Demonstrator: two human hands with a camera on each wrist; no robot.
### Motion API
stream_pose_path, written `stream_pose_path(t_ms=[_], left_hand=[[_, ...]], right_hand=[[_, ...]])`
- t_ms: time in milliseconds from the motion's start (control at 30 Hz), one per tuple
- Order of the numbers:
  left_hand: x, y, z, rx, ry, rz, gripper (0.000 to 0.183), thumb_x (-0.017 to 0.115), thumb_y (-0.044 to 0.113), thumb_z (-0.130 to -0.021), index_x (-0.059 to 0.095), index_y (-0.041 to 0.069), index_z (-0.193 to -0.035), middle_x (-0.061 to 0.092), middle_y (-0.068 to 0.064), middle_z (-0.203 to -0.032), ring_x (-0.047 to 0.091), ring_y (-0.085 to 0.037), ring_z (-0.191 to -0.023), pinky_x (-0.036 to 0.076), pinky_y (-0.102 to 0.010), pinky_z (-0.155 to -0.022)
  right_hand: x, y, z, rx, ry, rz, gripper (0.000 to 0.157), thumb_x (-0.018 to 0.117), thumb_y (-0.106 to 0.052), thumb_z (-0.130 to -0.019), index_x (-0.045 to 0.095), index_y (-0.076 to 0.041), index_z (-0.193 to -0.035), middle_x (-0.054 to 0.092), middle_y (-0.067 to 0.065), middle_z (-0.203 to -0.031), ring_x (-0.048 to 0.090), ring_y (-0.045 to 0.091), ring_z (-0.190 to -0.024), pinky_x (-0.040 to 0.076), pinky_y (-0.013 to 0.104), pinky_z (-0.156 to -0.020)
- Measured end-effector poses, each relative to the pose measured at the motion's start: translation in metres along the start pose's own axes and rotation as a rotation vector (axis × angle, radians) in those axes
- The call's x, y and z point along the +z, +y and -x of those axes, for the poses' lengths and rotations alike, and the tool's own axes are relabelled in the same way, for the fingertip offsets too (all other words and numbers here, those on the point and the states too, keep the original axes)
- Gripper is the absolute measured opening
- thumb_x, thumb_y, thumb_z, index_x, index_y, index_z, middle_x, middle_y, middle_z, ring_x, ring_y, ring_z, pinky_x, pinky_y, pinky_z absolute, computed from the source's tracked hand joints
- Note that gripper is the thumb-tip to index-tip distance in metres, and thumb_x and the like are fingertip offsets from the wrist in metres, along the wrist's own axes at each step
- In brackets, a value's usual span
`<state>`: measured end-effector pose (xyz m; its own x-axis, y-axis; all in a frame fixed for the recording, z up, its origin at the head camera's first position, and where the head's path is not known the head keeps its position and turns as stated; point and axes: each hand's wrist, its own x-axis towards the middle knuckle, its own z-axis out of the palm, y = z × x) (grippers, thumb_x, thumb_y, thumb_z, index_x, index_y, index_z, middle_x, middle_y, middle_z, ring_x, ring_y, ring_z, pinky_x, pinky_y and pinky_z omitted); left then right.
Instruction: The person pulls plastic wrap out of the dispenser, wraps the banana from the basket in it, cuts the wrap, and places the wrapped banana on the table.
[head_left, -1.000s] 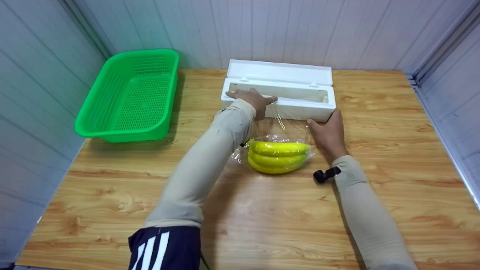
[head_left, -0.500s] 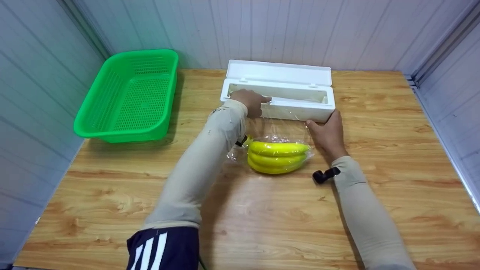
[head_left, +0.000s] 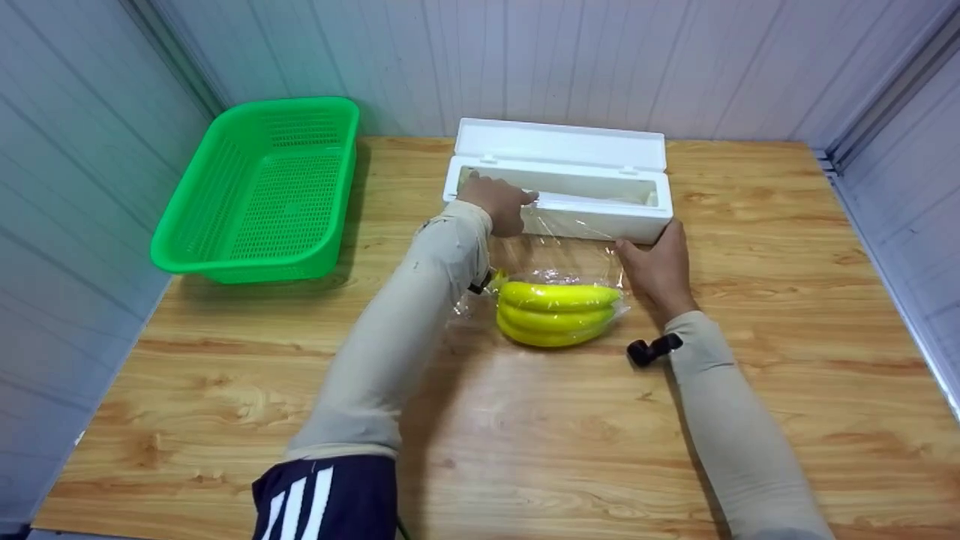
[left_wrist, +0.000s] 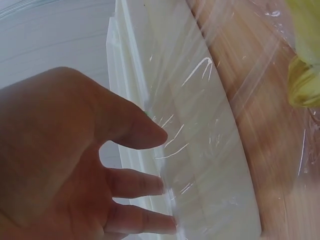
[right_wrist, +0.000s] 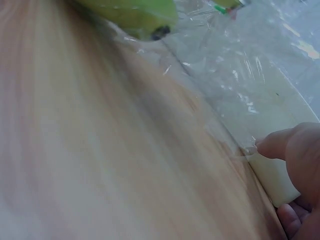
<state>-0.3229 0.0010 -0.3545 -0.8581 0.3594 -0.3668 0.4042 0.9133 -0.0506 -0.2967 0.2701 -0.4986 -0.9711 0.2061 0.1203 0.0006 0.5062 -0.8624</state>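
Observation:
A bunch of yellow bananas (head_left: 555,319) lies on the table under clear cling film (head_left: 574,259), which runs to the front of a long white cling film dispenser box (head_left: 600,223). The box's lid stands open at the back. My left hand (head_left: 493,206) lies over the left part of its front rim; in the left wrist view, thumb and fingers (left_wrist: 137,220) reach out straight to the film along the box. At the front right corner, my right hand (head_left: 660,266) grips the box, its thumb (right_wrist: 275,144) on the filmed front wall and other fingers curled by the end.
A green plastic basket (head_left: 330,259) stands at the table's back left, beside the wall. The wooden table (head_left: 525,457) reaches to panelled walls at the back and sides. A small black camera (head_left: 652,350) sits on the right wrist.
My left hand has moved slightly left along the box's front rim, its fingers less widely spread. Film left of the bananas has shifted a little. My right hand, box and bananas stay in place.

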Motion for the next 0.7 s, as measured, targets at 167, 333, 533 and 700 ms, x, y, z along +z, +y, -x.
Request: stream_pose_path(t_ms=[167, 333, 533, 700], left_hand=[[0.004, -0.005, 0.000, 0.032, 0.062, -0.018, 0.060, 0.054, 0.017, -0.093, 0.045, 0.026, -0.152, 0.063, -0.009, -0.135, 0.056, -0.025, -0.084, 0.046, -0.045, -0.101], [0.007, -0.011, 0.003, 0.034, 0.097, 0.019, 0.054, 0.058, 0.016, -0.092, 0.055, 0.019, -0.145, 0.067, -0.008, -0.128, 0.057, -0.025, -0.088, 0.053, -0.042, -0.088], [0.009, -0.016, 0.003, 0.023, 0.146, 0.061, 0.047, 0.057, 0.012, -0.091, 0.062, 0.015, -0.138, 0.070, -0.011, -0.118, 0.060, -0.026, -0.089, 0.053, -0.041, -0.086], [0.013, -0.015, 0.001, -0.022, 0.154, 0.010, 0.049, 0.055, 0.016, -0.095, 0.057, 0.023, -0.144, 0.066, -0.009, -0.128, 0.061, -0.030, -0.106, 0.044, -0.053, -0.101]], right_hand=[[0.000, 0.001, -0.001, 0.015, -0.008, -0.008, 0.078, 0.075, -0.022, -0.087, 0.029, 0.004, -0.145, 0.043, 0.023, -0.139, 0.044, 0.033, -0.129, 0.031, 0.039, -0.113], [0.001, 0.002, 0.000, 0.022, -0.008, -0.021, 0.076, 0.076, -0.020, -0.086, 0.032, 0.004, -0.142, 0.045, 0.022, -0.137, 0.045, 0.033, -0.127, 0.033, 0.039, -0.113], [0.000, 0.000, -0.001, 0.021, -0.010, -0.035, 0.075, 0.076, -0.019, -0.086, 0.031, 0.004, -0.143, 0.045, 0.021, -0.137, 0.045, 0.032, -0.128, 0.032, 0.038, -0.113], [0.000, 0.003, -0.002, 0.020, -0.017, -0.036, 0.076, 0.075, -0.020, -0.086, 0.031, 0.004, -0.143, 0.045, 0.021, -0.137, 0.045, 0.031, -0.127, 0.033, 0.038, -0.112]])
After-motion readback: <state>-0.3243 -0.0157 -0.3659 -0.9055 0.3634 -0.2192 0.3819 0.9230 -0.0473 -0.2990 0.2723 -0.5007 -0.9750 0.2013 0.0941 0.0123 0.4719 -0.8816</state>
